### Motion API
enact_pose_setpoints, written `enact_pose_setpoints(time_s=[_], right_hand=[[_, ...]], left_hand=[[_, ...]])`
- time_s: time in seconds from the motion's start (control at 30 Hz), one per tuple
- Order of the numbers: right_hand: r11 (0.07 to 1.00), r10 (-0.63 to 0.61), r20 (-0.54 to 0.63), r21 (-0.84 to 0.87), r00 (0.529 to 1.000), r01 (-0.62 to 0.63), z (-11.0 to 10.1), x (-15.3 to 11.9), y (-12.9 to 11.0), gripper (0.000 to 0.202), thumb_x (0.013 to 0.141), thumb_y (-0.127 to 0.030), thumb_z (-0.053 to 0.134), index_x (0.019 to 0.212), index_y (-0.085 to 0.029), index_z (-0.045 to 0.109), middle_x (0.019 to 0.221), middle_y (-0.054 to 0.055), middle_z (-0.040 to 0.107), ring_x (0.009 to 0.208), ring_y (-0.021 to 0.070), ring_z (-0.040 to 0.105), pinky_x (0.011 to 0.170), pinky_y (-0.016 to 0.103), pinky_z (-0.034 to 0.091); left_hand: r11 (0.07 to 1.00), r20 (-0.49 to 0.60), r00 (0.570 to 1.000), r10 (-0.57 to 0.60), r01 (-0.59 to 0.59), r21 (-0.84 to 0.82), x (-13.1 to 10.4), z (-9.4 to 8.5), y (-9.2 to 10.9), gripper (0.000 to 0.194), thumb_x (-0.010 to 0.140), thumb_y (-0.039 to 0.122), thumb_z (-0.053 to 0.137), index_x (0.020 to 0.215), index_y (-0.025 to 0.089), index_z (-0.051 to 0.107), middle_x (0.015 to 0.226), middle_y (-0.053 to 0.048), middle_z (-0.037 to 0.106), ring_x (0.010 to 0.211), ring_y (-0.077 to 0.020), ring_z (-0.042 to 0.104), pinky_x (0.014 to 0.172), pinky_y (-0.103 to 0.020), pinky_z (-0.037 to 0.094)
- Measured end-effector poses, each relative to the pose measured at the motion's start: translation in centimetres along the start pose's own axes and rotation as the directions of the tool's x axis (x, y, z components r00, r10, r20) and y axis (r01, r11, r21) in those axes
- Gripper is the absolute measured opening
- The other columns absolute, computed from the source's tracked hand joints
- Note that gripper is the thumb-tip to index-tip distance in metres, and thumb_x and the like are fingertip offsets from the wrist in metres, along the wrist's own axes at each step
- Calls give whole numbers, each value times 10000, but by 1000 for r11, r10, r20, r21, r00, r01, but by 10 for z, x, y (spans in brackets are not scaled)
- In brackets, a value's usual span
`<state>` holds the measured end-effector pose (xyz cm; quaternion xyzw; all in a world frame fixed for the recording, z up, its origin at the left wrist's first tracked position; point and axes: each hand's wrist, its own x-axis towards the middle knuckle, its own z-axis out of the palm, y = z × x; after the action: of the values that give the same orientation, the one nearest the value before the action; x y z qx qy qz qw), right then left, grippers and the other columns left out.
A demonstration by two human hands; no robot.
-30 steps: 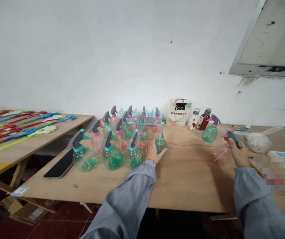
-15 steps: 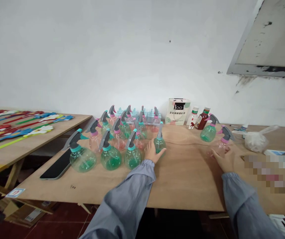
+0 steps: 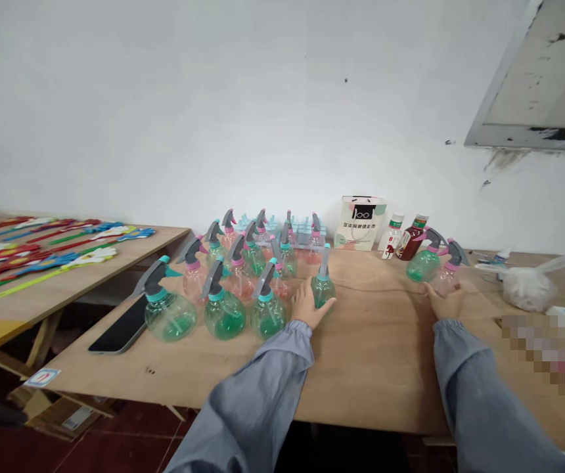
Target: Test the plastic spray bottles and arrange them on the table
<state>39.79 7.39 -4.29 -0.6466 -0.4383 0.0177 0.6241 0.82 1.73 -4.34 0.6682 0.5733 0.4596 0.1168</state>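
My left hand (image 3: 311,305) is wrapped round a green spray bottle (image 3: 322,289) with a grey trigger head, upright on the table. Farther right, my right hand (image 3: 446,302) grips the round body of a pink spray bottle (image 3: 448,278). That pink bottle stands close beside another green spray bottle (image 3: 423,264) with a pink collar; whether they touch I cannot tell. Left of my left hand, several green and pink spray bottles stand in rows, with one green spray bottle (image 3: 269,316) nearest to it.
A black phone (image 3: 119,328) lies at the table's left. At the back are light-blue plastic parts (image 3: 307,228), a paper bag (image 3: 360,226) and two drink bottles (image 3: 410,240). A tied plastic bag (image 3: 529,289) sits at right. Colourful hand-shaped sticks (image 3: 66,259) cover the left table.
My right hand has moved the pink spray bottle back, closer to the green one behind it. My left hand keeps its hold. The view has shifted slightly.
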Motion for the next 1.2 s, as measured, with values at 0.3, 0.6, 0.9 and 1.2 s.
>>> enact_pose_setpoints(time_s=[0.3,0.6,0.9,1.2], right_hand=[[989,133,-136,-54,982,-141,6,-5,-7,920,593,-465,823,1300,-115,349,1408,336,365,1366,418,343,1128,438,272],[921,-378,-54,82,924,382,18,-80,-78,725,825,-514,579,1378,-121,325,1391,228,408,1336,325,402,1129,505,306],[872,-423,504,453,753,187,38,-137,-150,728,768,-430,712,1394,-270,377,1391,103,502,1288,245,475,1101,459,375],[884,-315,415,456,854,104,27,-130,-143,495,760,-358,714,1221,-291,547,1187,50,623,997,203,602,879,366,518]], left_hand=[[1000,15,1000,0,0,-3,-1,-3,3,827,735,514,693,1400,179,333,1359,-175,503,1293,-332,475,1078,-493,355],[1000,122,992,-13,15,-8,-15,-4,31,816,734,405,683,1420,176,306,1358,-170,487,1272,-338,473,1039,-478,387],[993,232,968,95,-77,-84,-42,22,69,768,677,563,740,1290,213,437,1229,-131,547,1181,-322,505,995,-489,385],[972,-253,946,-200,158,-176,91,41,59,413,858,229,527,1269,256,567,1531,-111,289,1433,-297,288,1144,-513,257]])
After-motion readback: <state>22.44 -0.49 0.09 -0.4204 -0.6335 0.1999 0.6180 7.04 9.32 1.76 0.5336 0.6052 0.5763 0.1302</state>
